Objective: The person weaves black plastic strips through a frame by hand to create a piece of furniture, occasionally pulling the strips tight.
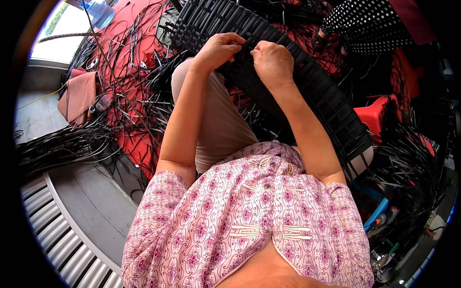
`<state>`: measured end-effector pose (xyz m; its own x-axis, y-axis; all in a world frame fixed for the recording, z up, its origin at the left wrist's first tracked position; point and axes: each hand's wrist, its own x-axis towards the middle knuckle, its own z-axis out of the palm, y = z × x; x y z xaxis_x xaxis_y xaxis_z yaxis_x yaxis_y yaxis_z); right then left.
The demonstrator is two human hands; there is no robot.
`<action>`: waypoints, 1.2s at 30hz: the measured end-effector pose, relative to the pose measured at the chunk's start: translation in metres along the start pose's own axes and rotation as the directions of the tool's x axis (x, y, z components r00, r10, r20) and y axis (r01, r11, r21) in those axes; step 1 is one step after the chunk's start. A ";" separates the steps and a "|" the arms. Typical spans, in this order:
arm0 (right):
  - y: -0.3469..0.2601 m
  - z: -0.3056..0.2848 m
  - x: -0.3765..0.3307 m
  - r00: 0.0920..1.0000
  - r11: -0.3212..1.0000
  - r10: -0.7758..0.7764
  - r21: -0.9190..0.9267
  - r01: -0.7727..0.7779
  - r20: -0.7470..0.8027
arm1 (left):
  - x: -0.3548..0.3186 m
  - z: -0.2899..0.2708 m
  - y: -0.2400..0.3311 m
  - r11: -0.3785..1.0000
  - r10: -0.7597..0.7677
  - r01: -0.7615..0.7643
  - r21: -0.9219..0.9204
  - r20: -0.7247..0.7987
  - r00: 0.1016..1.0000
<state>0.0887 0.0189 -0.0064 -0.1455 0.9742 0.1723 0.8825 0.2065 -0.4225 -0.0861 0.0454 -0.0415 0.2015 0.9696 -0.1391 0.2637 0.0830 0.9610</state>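
Observation:
A black woven wicker panel [307, 81] slants from the upper middle down to the right, in front of my body. Over its near edge, my left hand [218, 52] is closed in a pinch, thumb against fingers. Just to the right, my right hand [274, 62] is curled with thumb and forefinger pressed together. The hands are a short gap apart, fingertips facing each other. They pinch a black strip at the weave; it is dark against the panel and its ends are hard to make out.
Loose black strips [72, 146] lie in heaps around me, over a red floor covering [137, 103]. A red plastic stool [372, 115] stands at the right. Another person in a dotted garment [367, 26] is at upper right. A roller conveyor [62, 235] curves along the lower left.

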 end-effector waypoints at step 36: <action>0.000 -0.002 0.030 0.998 0.718 0.054 0.694 -0.053 0.019 | 0.017 -0.034 0.019 0.790 0.213 -0.058 0.611 -0.185 0.959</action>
<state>0.0852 0.0480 0.0005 -0.1060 0.9856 0.1318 0.3315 0.1600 -0.9298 -0.1099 0.0712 -0.0174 0.0754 0.9904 0.1157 0.7726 -0.1313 0.6211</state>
